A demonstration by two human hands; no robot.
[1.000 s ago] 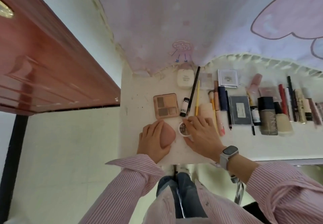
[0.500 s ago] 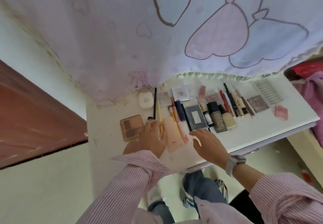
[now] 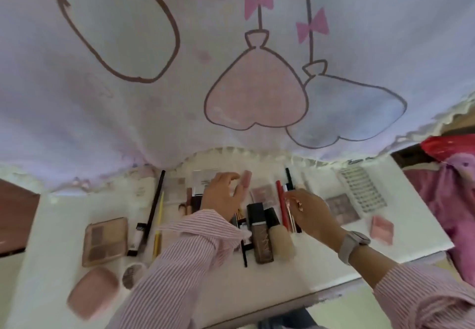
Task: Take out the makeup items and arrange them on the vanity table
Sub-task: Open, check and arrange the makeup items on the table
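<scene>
Many makeup items lie in a row on the white vanity table [image 3: 331,267]. At the left are a tan eyeshadow palette [image 3: 105,241], a pink puff [image 3: 93,292] and a small round jar [image 3: 132,274]. In the middle stand a dark foundation bottle [image 3: 261,236] and a cream bottle [image 3: 281,240], with a red pencil [image 3: 280,202] beside them. My left hand [image 3: 222,196] hovers with spread fingers over the middle items, next to a pink tube [image 3: 246,178]. My right hand [image 3: 311,214] reaches with bent fingers to the thin pencils; blur hides whether it holds one.
A lash tray [image 3: 361,191], a mauve palette [image 3: 341,208] and a pink compact [image 3: 383,228] lie at the right. A printed cloth [image 3: 231,71] hangs over the table's back. Pink and red fabric [image 3: 449,192] lies past the right edge, a brown door [image 3: 15,220] past the left.
My view swung right and up. My left hand left the puff and moved right over the middle items. My right hand left the round jar and went to the pencils.
</scene>
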